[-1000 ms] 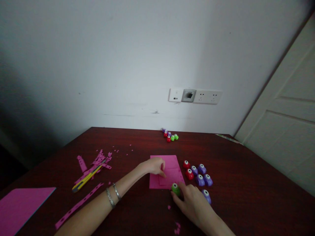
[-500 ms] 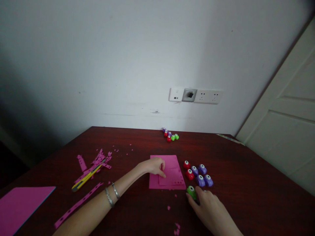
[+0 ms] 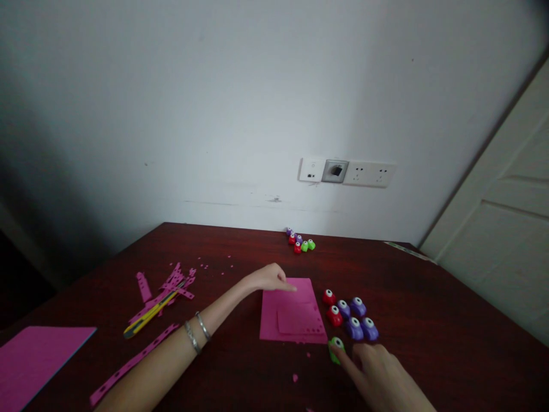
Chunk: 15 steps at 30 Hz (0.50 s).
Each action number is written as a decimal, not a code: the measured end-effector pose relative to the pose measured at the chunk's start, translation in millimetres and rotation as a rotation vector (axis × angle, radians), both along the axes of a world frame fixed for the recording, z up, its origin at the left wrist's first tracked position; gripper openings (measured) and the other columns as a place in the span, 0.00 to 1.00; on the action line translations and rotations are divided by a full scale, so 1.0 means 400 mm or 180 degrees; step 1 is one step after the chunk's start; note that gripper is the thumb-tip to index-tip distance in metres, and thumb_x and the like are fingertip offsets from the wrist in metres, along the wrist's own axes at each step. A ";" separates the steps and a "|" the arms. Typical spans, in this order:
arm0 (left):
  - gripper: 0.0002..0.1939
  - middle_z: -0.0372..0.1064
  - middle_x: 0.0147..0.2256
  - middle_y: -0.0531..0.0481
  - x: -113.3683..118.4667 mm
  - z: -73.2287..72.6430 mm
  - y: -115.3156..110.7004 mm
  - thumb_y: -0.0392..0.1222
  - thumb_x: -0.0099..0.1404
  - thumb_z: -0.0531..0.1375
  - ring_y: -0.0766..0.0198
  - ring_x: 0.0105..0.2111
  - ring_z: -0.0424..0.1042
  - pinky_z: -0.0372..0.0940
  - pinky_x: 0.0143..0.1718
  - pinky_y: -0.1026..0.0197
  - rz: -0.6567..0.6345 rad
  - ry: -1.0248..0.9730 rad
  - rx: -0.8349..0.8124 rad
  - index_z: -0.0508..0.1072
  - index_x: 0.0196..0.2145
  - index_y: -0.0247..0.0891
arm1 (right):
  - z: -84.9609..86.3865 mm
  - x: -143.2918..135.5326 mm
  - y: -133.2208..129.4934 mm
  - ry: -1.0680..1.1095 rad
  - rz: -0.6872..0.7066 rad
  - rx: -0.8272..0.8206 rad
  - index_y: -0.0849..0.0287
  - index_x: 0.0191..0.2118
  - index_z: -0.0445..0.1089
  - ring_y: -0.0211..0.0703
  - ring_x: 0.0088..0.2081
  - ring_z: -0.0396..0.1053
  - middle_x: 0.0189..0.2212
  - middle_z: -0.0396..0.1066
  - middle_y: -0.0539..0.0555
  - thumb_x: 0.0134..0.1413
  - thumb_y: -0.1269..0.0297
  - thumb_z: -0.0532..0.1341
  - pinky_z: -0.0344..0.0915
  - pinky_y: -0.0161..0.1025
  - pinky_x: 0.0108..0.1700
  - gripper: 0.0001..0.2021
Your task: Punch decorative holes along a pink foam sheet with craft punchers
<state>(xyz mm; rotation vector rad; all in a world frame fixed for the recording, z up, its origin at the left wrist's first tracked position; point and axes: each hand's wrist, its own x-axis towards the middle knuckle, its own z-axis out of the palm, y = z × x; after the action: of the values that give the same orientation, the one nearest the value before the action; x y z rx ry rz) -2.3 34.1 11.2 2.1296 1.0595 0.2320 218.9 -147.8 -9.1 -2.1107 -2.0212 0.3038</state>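
Note:
A pink sheet lies flat on the dark red table, with a smaller pink piece on top that has small holes along its lower right edge. My left hand is over the sheet's upper left part, its index finger stretched out to the right and the other fingers curled; nothing shows in it. Beside the sheet's lower right corner sits a green punch. My right hand touches it with an outstretched finger, the other fingers bent. Red punches and purple punches stand just beyond this hand.
A yellow cutter lies by pink scraps on the left, near a long punched strip. A large pink sheet is at the left edge. More small punches stand near the wall, below sockets.
My left hand has moved up the sheet and its index finger now points out straight. My right thumb and fingers have loosened around the green punch. The view has shifted slightly.

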 end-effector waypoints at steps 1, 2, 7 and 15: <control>0.23 0.61 0.17 0.55 0.001 -0.003 0.029 0.59 0.48 0.60 0.71 0.19 0.57 0.49 0.21 0.67 0.0240 -0.0166 0.0053 0.72 0.21 0.32 | 0.006 0.009 0.003 0.0107 0.0027 0.0067 0.55 0.18 0.67 0.46 0.23 0.70 0.19 0.71 0.55 0.57 0.52 0.49 0.56 0.36 0.24 0.22; 0.22 0.62 0.18 0.55 0.004 -0.006 0.062 0.58 0.48 0.60 0.70 0.20 0.58 0.50 0.22 0.67 0.0492 -0.0294 0.0146 0.73 0.22 0.32 | 0.013 0.018 0.006 0.0224 0.0035 0.0110 0.55 0.18 0.67 0.45 0.22 0.70 0.19 0.70 0.55 0.57 0.51 0.48 0.56 0.36 0.24 0.22; 0.12 0.69 0.24 0.51 0.036 -0.016 0.224 0.46 0.51 0.60 0.66 0.27 0.66 0.57 0.29 0.65 0.1187 -0.0452 0.0613 0.75 0.25 0.33 | 0.031 0.068 0.035 0.0773 0.0037 0.0426 0.57 0.18 0.65 0.38 0.18 0.62 0.14 0.65 0.50 0.55 0.48 0.48 0.54 0.33 0.22 0.23; 0.15 0.71 0.26 0.50 0.132 -0.071 0.343 0.50 0.47 0.64 0.63 0.29 0.68 0.59 0.32 0.64 0.1004 -0.0400 0.0770 0.75 0.28 0.35 | -0.003 0.109 0.038 0.1069 -0.0204 0.0572 0.60 0.23 0.67 0.36 0.21 0.59 0.18 0.64 0.49 0.55 0.46 0.47 0.55 0.30 0.23 0.24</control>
<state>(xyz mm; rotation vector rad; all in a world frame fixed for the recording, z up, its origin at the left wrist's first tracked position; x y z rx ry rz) 50.6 171.5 -17.0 2.1136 1.3453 0.6655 262.6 -132.4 -10.4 -1.8679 -1.7181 0.4175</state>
